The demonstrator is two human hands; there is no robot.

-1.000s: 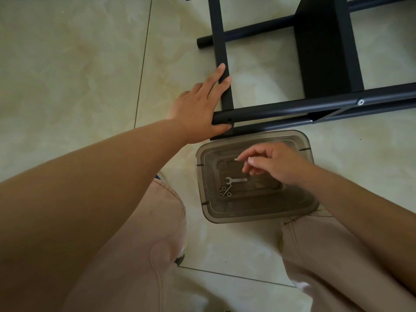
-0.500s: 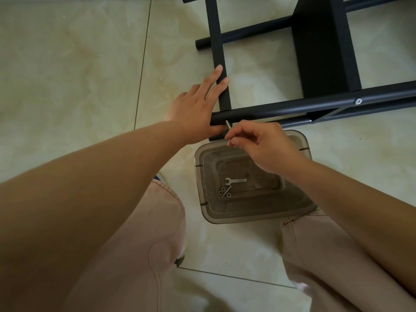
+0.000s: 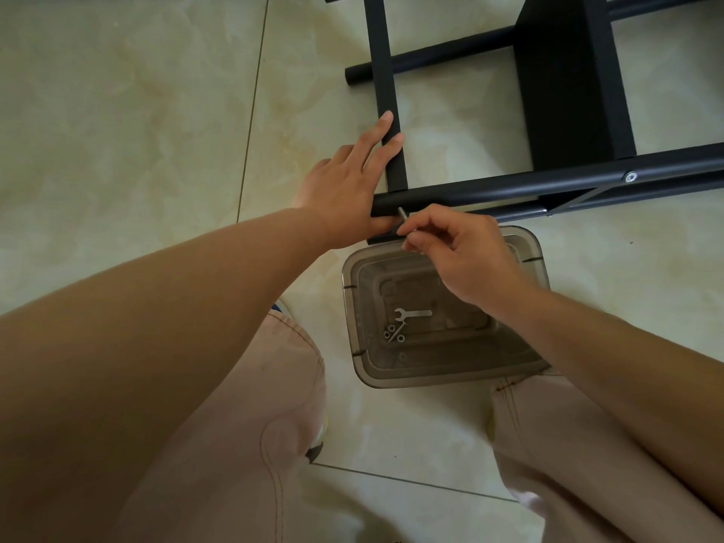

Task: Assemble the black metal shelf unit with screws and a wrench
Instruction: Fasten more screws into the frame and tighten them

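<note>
No text, label, brand or number can be read anywhere in this view.

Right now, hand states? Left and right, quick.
Left hand: open, fingers straight, pressing on the black frame.
Right hand: closed, pinching a screw at the frame's tube.

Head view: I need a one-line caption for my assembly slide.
Right hand pinches a screw at the black tube; left hand steadies the frame.
</note>
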